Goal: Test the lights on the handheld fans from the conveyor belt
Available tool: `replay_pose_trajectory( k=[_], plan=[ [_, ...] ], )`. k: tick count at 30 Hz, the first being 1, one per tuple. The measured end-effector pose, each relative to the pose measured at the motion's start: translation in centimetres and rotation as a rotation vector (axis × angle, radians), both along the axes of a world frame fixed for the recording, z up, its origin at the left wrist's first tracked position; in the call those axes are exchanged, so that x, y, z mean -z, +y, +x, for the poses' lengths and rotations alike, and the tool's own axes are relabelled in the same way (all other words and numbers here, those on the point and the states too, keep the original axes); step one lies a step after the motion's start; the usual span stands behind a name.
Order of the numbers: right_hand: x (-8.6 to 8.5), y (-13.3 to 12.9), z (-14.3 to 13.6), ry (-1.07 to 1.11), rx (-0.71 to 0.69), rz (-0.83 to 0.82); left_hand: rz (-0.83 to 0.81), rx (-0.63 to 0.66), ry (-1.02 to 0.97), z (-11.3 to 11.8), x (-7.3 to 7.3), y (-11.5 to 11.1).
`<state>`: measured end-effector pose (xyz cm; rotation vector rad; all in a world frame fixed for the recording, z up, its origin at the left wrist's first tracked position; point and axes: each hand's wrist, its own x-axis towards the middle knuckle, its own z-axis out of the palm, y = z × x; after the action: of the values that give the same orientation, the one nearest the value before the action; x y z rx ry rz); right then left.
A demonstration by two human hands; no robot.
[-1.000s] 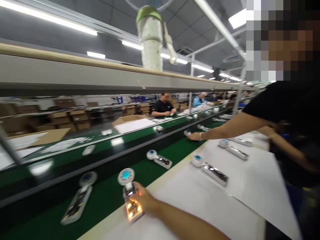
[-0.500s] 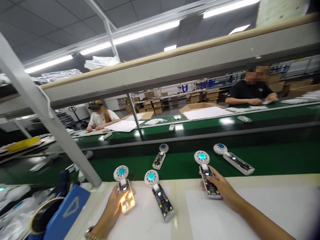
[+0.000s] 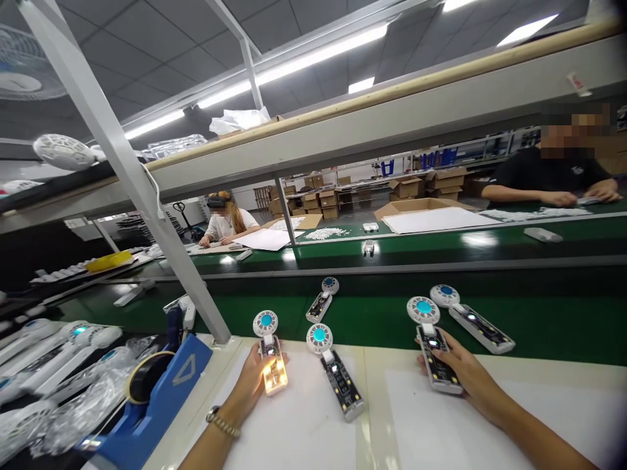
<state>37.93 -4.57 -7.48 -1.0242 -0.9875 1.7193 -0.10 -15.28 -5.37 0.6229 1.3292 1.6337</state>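
Note:
My left hand point(image 3: 253, 373) grips the handle of a white handheld fan point(image 3: 274, 377), its circuit board bare and its yellow lamps glowing. In my right hand point(image 3: 458, 367) is a second fan point(image 3: 434, 346) with a blue hub and an uncovered board; my thumb lies on the board and its lower lamps are unlit. Between the hands, a third open-handled fan point(image 3: 343, 385) lies on the worktop, touched by neither. Two more fans rest on the green belt, a small-looking one point(image 3: 321, 303) farther off and another point(image 3: 480, 326) just beyond my right hand.
A blue tape dispenser point(image 3: 166, 385) stands at the left, beside bagged white fans point(image 3: 63, 352). A slanting metal post point(image 3: 161, 241) rises behind it. White sheets point(image 3: 304, 431) cover the worktop. Across the green belt point(image 3: 392, 307), two people point(image 3: 543, 176) sit working under an overhead shelf.
The view has turned left, so most things sit farther right. Both hands keep their fans. The fans on the belt have slid slightly left relative to the worktop.

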Motion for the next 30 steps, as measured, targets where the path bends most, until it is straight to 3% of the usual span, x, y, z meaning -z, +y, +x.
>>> replay_pose_trajectory(
  k=[8,16,20,30],
  plan=[
    [0.4,0.0,0.1,-0.054,-0.017,0.076,0.047,0.046,0.008,-0.5,0.4,0.0],
    [0.9,0.3,0.2,0.069,-0.062,0.109,0.040,0.016,0.054,-0.8,0.7,0.2],
    [0.6,0.2,0.0,0.096,-0.048,0.119,0.006,0.008,0.051,-0.6,0.5,0.3],
    [2.3,0.9,0.0,0.144,-0.056,0.145,-0.001,-0.011,0.045,0.2,-0.3,0.1]
  ],
)
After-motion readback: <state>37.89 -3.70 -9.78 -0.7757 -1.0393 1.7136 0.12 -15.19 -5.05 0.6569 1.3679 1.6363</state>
